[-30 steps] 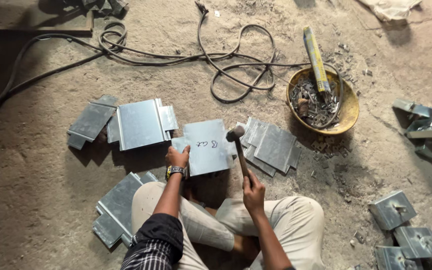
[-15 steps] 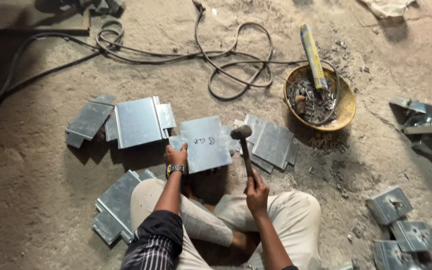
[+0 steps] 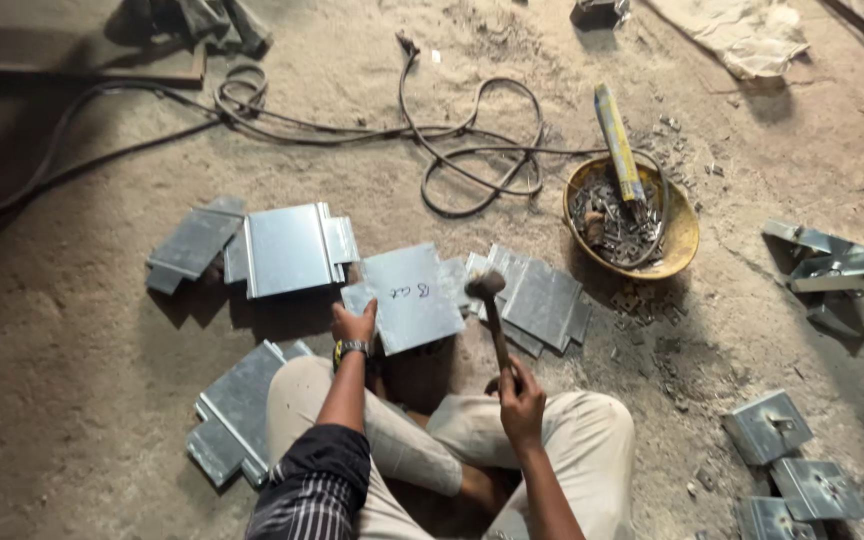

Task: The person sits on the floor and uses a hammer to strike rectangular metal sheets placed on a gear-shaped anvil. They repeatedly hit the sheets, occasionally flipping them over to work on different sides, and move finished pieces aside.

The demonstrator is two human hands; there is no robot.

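I sit on a sandy floor with my knees apart. My left hand (image 3: 354,322) presses the near left edge of a flat grey sheet-metal piece (image 3: 412,295) with a scribbled mark on it. My right hand (image 3: 519,388) grips the wooden handle of a hammer (image 3: 486,288). The hammer head hangs just right of that piece, close to its edge.
More bent metal sheets lie left (image 3: 290,247), right (image 3: 542,298) and beside my left knee (image 3: 232,410). A yellow bowl (image 3: 680,240) of small metal parts holds a long tool (image 3: 618,140). Black cables (image 3: 472,150) loop behind. Small metal brackets (image 3: 767,428) lie at right.
The hammer head has stayed near the sheet's right edge with only slight shifts. My left hand keeps holding the sheet. The view has shifted a little.
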